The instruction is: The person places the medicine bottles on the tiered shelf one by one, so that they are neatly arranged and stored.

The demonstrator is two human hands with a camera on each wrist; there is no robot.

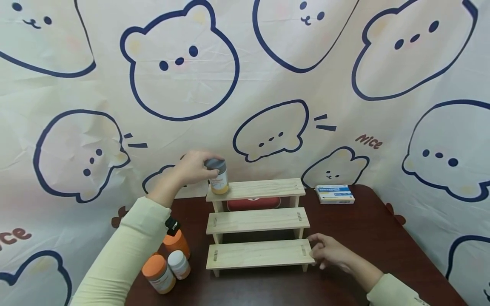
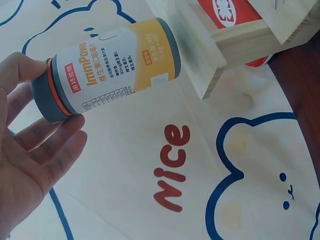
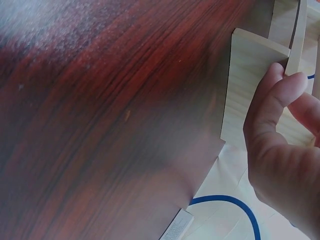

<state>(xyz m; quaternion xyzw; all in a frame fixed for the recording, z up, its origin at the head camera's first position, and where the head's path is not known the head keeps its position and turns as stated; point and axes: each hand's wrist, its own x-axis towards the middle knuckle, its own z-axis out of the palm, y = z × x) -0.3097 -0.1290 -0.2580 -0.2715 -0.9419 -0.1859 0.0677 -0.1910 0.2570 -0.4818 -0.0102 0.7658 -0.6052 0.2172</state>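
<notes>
My left hand (image 1: 196, 166) grips a supplement bottle (image 1: 220, 182) by its grey lid, thumb on one side and fingers on the other. The bottle stands at the left end of the top step of a three-step wooden display stand (image 1: 260, 254). Its white and yellow label (image 2: 117, 57) shows in the left wrist view. At the right end of the lowest step, my right hand (image 1: 330, 251) pinches the board's edge with bent fingers. The right wrist view shows that hand (image 3: 280, 130) against the board's end; some of its fingertips are hidden.
Left of the stand, two orange-lidded bottles (image 1: 158, 274) and a white-lidded bottle (image 1: 179, 264) stand together under my left forearm. A red case (image 1: 254, 204) lies behind the stand. A blue and white box (image 1: 334, 194) lies at the table's back right, before a printed cloth backdrop.
</notes>
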